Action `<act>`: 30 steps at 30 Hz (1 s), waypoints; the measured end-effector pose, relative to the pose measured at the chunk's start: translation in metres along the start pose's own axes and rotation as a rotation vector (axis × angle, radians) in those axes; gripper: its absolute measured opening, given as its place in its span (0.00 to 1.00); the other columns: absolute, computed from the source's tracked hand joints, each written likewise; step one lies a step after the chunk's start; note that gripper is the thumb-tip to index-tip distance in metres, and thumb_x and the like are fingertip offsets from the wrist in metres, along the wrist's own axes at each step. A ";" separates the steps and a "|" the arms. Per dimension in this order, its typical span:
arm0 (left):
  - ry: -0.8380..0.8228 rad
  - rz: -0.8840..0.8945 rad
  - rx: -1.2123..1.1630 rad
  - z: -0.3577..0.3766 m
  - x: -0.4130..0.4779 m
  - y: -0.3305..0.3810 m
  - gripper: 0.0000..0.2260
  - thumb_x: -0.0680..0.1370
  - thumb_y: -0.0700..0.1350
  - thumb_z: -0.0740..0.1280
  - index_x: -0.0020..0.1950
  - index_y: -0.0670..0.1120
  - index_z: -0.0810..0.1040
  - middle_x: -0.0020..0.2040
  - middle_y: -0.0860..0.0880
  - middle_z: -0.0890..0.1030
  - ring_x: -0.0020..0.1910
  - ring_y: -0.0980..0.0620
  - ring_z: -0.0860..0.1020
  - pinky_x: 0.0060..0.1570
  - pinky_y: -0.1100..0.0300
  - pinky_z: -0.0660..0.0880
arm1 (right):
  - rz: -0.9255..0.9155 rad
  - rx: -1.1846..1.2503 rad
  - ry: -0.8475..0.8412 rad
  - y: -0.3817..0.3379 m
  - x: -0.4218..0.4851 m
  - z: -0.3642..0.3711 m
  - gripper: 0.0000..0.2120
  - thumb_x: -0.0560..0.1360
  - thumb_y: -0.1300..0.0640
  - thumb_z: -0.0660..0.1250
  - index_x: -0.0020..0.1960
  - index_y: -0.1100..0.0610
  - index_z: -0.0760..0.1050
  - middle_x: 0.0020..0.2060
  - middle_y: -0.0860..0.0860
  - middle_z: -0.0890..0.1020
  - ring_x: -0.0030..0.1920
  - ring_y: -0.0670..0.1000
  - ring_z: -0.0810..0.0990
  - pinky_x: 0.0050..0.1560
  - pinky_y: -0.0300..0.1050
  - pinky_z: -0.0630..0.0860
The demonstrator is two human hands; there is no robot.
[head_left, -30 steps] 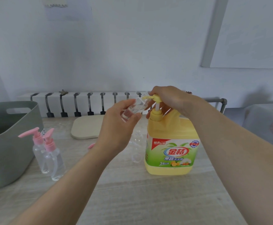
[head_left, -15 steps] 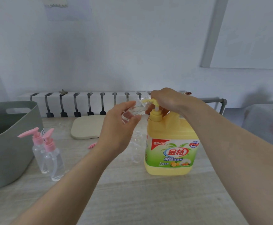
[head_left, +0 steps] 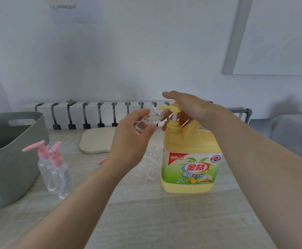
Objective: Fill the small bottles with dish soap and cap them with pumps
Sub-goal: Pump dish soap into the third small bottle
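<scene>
My left hand (head_left: 131,139) grips a small clear bottle (head_left: 149,120), tilted with its mouth at the yellow spout of the big dish soap jug (head_left: 189,164). My right hand (head_left: 188,106) lies flat on top of the jug's pump head (head_left: 173,108), fingers straight; the pump stem stands raised. An uncapped clear bottle (head_left: 152,161) stands on the table just left of the jug. At the left stand two small bottles with pink pumps (head_left: 54,166). A pink piece (head_left: 101,160) shows beside my left wrist.
A grey plastic tub (head_left: 8,155) stands at the left table edge. A beige flat pad (head_left: 97,141) lies at the back, in front of a white radiator (head_left: 96,114). A covered box (head_left: 293,139) is at the far right.
The pump head has come up from its pressed-down position and my right hand has risen with it, fingers now straightened. My left hand keeps the small bottle at the spout.
</scene>
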State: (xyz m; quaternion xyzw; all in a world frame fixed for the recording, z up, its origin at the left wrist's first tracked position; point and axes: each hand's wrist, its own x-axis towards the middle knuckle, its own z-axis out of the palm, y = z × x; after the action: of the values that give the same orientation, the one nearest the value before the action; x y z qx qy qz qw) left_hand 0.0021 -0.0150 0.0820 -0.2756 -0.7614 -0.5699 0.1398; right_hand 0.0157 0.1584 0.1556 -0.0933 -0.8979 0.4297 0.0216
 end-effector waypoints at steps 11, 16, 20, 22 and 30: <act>0.010 -0.005 0.035 -0.002 0.000 -0.001 0.18 0.76 0.44 0.71 0.66 0.54 0.76 0.50 0.57 0.80 0.50 0.62 0.76 0.43 0.75 0.71 | 0.008 -0.009 0.085 -0.003 -0.003 0.004 0.22 0.80 0.48 0.55 0.37 0.57 0.79 0.24 0.46 0.82 0.30 0.48 0.80 0.27 0.34 0.74; 0.015 -0.011 0.043 -0.003 0.000 -0.002 0.18 0.76 0.44 0.71 0.65 0.54 0.76 0.49 0.57 0.80 0.49 0.63 0.76 0.42 0.76 0.70 | 0.010 -0.039 0.031 -0.005 -0.004 0.005 0.22 0.79 0.53 0.53 0.52 0.64 0.81 0.31 0.47 0.85 0.40 0.54 0.81 0.38 0.40 0.76; 0.007 -0.013 0.010 -0.001 -0.001 -0.002 0.18 0.76 0.43 0.71 0.65 0.52 0.77 0.52 0.58 0.80 0.49 0.68 0.75 0.42 0.80 0.68 | 0.025 -0.098 0.115 -0.006 -0.002 0.007 0.19 0.79 0.56 0.53 0.36 0.61 0.77 0.22 0.42 0.80 0.33 0.49 0.77 0.19 0.29 0.67; 0.004 -0.016 0.007 0.000 -0.001 -0.002 0.18 0.76 0.43 0.71 0.65 0.51 0.77 0.53 0.57 0.80 0.49 0.67 0.76 0.43 0.80 0.69 | 0.024 -0.125 0.129 -0.006 0.000 0.007 0.18 0.79 0.58 0.54 0.34 0.60 0.74 0.19 0.42 0.78 0.29 0.47 0.76 0.15 0.29 0.63; 0.005 -0.010 0.007 0.001 -0.001 -0.003 0.18 0.76 0.43 0.71 0.66 0.51 0.76 0.51 0.58 0.79 0.48 0.69 0.74 0.41 0.79 0.69 | 0.011 -0.174 0.148 -0.004 0.002 0.006 0.19 0.80 0.56 0.54 0.32 0.58 0.71 0.16 0.40 0.74 0.20 0.42 0.74 0.17 0.31 0.64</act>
State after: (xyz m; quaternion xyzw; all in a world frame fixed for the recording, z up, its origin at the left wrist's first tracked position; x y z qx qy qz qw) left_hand 0.0016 -0.0148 0.0790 -0.2696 -0.7643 -0.5689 0.1398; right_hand 0.0120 0.1515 0.1547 -0.1312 -0.9273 0.3420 0.0771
